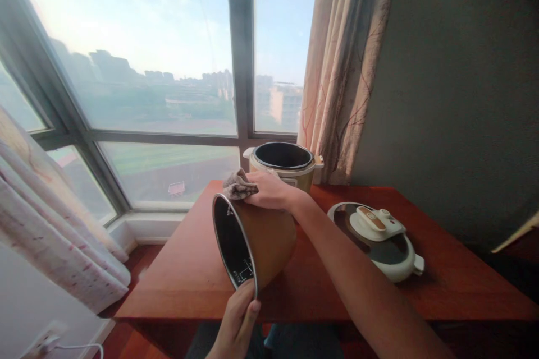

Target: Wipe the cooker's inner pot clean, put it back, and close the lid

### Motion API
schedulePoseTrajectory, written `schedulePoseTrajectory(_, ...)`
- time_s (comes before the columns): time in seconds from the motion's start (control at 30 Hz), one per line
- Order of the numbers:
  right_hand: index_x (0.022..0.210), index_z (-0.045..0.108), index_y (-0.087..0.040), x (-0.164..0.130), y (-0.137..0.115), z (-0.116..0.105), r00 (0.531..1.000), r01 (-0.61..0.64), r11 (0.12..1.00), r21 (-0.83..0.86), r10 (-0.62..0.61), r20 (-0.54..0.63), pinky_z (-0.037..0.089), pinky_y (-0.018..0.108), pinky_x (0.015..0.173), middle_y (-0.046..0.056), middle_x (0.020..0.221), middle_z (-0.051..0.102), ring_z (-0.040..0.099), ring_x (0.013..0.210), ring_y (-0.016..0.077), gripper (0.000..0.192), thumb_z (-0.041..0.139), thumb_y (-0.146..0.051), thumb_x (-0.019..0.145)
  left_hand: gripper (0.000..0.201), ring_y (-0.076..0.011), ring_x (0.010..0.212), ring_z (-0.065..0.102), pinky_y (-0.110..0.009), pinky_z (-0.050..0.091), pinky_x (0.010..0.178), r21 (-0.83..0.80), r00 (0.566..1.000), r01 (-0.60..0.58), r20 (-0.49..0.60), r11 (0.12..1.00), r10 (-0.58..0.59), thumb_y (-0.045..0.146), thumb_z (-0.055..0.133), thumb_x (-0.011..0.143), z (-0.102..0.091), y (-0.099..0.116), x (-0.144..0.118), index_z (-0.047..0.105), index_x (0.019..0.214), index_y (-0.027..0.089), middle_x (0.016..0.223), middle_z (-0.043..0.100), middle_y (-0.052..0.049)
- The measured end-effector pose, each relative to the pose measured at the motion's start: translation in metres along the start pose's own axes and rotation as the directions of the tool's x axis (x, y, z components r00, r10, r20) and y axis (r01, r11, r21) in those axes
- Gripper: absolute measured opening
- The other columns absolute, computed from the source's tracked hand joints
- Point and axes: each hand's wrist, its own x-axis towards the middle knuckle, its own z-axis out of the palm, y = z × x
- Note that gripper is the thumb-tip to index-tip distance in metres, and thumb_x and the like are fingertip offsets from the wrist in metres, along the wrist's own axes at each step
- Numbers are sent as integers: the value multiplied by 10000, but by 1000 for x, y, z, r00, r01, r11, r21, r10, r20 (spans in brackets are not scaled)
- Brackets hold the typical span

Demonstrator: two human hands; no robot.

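Observation:
A gold-brown inner pot (272, 241) is tipped on its side above the table, its dark mouth facing left. My left hand (239, 314) pinches the near, lower part of its silver rim, thumb outside and fingers inside. Across the top of the pot's outer wall lies my right hand (269, 189), its fingers closed on a crumpled grey cloth (240, 185) that sits by the upper rim. Just behind stands the pressure cooker body (309, 176), upright with its dark opening showing. My right forearm hides part of the pot's far end.
On the right of the reddish wooden table (168, 286) lies the cooker lid (381, 241), white with a dark top and a handle. Windows and a curtain (337, 78) rise behind the table. A white cord (80, 346) is plugged in at lower left.

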Motion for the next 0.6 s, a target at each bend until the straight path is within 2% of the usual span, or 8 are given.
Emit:
schedulePoseTrajectory(0.07,955,686,-208,3,-4,2,999,-44,998,-46,45,14,462,317,821,63,1052,716,643,963,234,266,580,-442,883,488,-285,1093,669,-366,506,1002,12,996,19,-86,1000,-18,530,496,929,3,-2,-2,725,1206,201,1178,728,-120)
schedulePoseTrajectory(0.13,941,680,-195,1,-8,6,999,-42,994,-104,39,-31,454,339,822,82,1023,712,638,948,247,291,550,-452,903,503,-283,1077,674,-363,520,981,13,991,39,-125,999,-37,545,489,929,6,0,-1,729,1198,194,1163,733,-119)
schedulePoseTrajectory(0.23,985,676,-196,-10,-12,12,993,58,991,-122,-70,-96,438,357,897,78,1051,704,619,999,238,240,529,-375,924,540,-276,1055,679,-355,528,966,-12,994,48,-99,999,-49,584,484,919,11,11,3,721,1209,196,1154,736,-113)
schedulePoseTrajectory(0.3,1083,662,-202,-22,-13,16,981,114,989,-95,-127,-145,404,382,989,81,1188,677,578,1122,245,258,543,-363,920,557,-273,1049,679,-350,527,965,-32,995,48,-81,998,-50,605,477,914,13,20,6,721,1210,201,1158,735,-109)
schedulePoseTrajectory(0.43,1295,582,-227,-55,-14,26,960,135,989,-61,-146,-239,229,479,1166,49,1491,489,371,1390,287,438,594,-330,869,541,-278,1050,677,-358,523,971,-57,994,72,-83,996,-77,600,493,908,16,32,9,734,1185,203,1135,742,-108)
schedulePoseTrajectory(0.6,1464,429,-248,-99,-16,42,942,144,988,-61,-155,-299,102,530,1215,16,1595,330,207,1486,291,623,538,-303,853,513,-293,1048,675,-379,515,982,-102,988,129,-69,986,-136,588,545,882,16,34,7,749,1157,206,1128,745,-109)
